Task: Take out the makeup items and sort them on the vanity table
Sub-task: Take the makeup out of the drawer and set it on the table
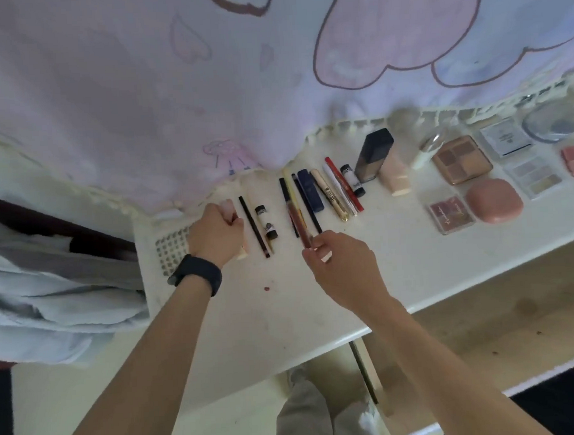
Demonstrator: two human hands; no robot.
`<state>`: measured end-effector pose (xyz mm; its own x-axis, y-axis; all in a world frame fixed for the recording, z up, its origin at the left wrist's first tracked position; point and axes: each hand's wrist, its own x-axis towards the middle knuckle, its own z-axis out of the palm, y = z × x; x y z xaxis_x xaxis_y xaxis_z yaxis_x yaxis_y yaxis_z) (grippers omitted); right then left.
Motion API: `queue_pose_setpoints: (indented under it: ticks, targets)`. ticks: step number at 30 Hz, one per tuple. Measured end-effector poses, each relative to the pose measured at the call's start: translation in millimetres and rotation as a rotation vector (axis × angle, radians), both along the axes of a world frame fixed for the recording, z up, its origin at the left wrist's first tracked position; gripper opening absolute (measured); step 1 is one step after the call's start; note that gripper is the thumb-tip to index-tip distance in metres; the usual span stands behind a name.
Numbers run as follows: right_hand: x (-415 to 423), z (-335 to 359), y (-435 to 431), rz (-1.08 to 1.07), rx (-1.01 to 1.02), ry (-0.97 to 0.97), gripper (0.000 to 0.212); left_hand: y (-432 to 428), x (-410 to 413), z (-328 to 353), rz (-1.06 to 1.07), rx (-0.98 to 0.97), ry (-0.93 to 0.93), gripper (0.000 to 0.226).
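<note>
Pinches the near end of a dark red pencil [298, 221] in the right grip [339, 264]; clasps a pale tube [228, 207] in the left grip [215, 232]. Likely light, stiff, slick: take mid-shaft.

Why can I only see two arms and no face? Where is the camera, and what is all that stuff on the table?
This is one picture from a camera worn on the person's head. It looks down, so you see only their arms. There is no machine, just two bare hands. The left hand, which has a black wristband, grips a pale pink tube. The right hand pinches a dark red stick. Makeup lies in groups on the white table. A black pencil and a navy tube are in the middle. Further right are a dark bottle, a brown colour palette and a pink case.
</note>
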<state>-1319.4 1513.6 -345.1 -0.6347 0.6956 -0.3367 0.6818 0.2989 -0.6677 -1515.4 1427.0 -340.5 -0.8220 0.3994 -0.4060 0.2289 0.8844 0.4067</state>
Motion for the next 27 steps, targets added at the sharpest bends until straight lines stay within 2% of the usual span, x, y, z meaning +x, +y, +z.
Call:
queue_pose_setpoints:
  ticks: [5,11,14,20,24,27]
  targets:
    - [-54.2,-7.2,9.4,0.101,0.188,-0.118,0.022,15.5,-13.9,-6.6,-0.076,-0.016,-0.006,0.026]
    - [-71.1,-14.1,6.8,0.141,0.268,-0.18,0.029,16.5,-18.3,-11.4,-0.095,0.033,-0.029,0.03]
    - [-68.0,-17.7,6.1,0.105,0.302,-0.186,0.024,14.6,-25.2,-12.7,-0.128,0.073,-0.049,0.031]
    - [-67.9,-16.8,12.5,0.092,0.311,-0.254,0.019,18.8,-38.4,-15.7,-0.289,-0.027,0.077,0.034]
    - [-68.0,-13.8,19.1,0.08,0.32,-0.28,0.02,37.4,-35.9,-10.2,-0.353,-0.131,0.227,0.038]
    - [-65.4,-12.0,20.0,0.089,0.32,-0.313,0.021,54.4,-33.3,-12.0,-0.395,-0.133,0.237,0.034]
